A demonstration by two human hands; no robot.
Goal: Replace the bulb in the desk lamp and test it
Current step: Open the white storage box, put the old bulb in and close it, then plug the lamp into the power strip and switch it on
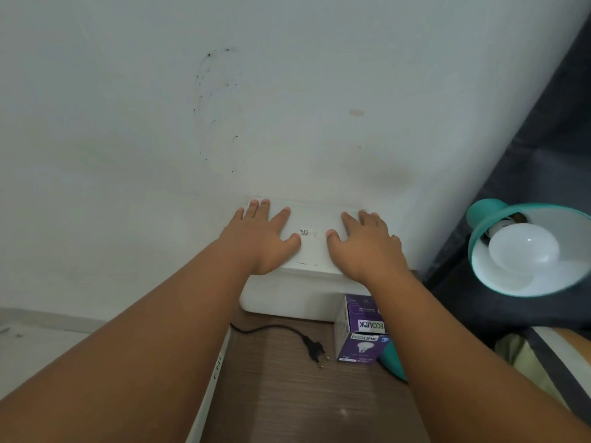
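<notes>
A teal desk lamp shade [499,284] tilts toward me at the right, with a white bulb [524,249] seated inside it. Its teal base [394,362] peeks out behind my right forearm. A purple bulb carton [359,330] stands on the wooden table beside it. The lamp's black plug [315,351] lies loose on the table, unplugged. My left hand [263,239] and my right hand [364,247] rest flat, fingers spread, on the lid of a white box [315,251] against the wall. Neither hand holds anything.
The wooden tabletop [287,394] runs from the white box toward me. A pale wall [224,123] rises directly behind the box. Dark grey fabric [543,148] hangs at the right, and striped cloth [543,356] lies at the lower right.
</notes>
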